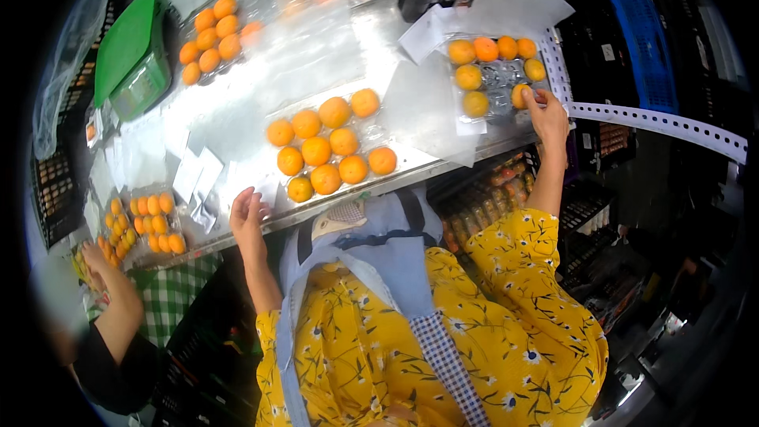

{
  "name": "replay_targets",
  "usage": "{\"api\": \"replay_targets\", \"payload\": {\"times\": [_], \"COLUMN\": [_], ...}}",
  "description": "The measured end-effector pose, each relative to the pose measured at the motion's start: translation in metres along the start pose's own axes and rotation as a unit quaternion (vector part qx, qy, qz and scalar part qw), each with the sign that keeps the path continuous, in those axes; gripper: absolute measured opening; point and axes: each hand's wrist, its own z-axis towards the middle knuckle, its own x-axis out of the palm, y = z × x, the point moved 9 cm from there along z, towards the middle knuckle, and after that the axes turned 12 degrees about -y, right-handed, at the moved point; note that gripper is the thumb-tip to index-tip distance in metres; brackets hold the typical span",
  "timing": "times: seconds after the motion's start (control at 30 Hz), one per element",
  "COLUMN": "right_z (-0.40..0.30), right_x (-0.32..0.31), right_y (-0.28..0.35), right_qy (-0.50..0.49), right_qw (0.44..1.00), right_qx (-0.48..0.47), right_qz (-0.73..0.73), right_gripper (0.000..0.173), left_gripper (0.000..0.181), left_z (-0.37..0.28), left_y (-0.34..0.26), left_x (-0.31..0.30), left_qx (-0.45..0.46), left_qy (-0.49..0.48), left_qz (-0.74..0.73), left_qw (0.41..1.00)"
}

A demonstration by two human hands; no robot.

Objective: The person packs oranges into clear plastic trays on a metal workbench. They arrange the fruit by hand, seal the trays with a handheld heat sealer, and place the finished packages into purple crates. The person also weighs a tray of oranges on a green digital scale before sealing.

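My right hand (548,117) has its thumb and fingers around an orange citrus fruit (520,96) at the near right corner of a clear plastic tray (497,108). More citrus fruits (468,77) line that tray's far row and both sides, and its middle cups hold none. Bare and loosely curled, my left hand (248,213) is at the table's front edge, nearest to the middle tray. This middle clear tray (372,130) carries several orange fruits (316,150), with a gap in its right part.
On the metal table (308,59) are another fruit tray (207,38), a green-lidded container (133,53) and paper slips (198,172). A co-worker's arm (112,296) reaches among packed trays (155,222) at left. A perforated white rail (658,121) and blue crate (643,47) stand right.
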Motion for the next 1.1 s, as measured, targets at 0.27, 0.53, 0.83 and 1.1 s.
{"api": "replay_targets", "payload": {"times": [0.27, 0.53, 0.83, 1.1], "right_z": [0.000, -0.013, 0.004, 0.002], "right_x": [0.028, -0.006, 0.014, 0.022], "right_y": [-0.016, 0.003, -0.023, -0.023], "right_qy": [0.039, -0.156, -0.195, -0.156], "right_qw": [0.996, 0.941, 0.844, 0.963], "right_qx": [0.006, -0.037, 0.101, 0.039], "right_qz": [0.077, 0.298, 0.489, 0.218], "right_gripper": [0.064, 0.047, 0.041, 0.051], "left_gripper": [0.024, 0.024, 0.024, 0.025], "left_z": [0.005, 0.002, 0.003, 0.005], "left_y": [0.005, 0.011, 0.017, 0.018], "left_x": [0.001, 0.002, -0.008, -0.006], "left_qx": [-0.001, -0.011, -0.005, -0.016], "left_qy": [0.026, 0.029, 0.023, 0.030], "left_qz": [-0.018, -0.012, -0.008, -0.012], "left_qw": [0.999, 0.999, 1.000, 0.999]}}
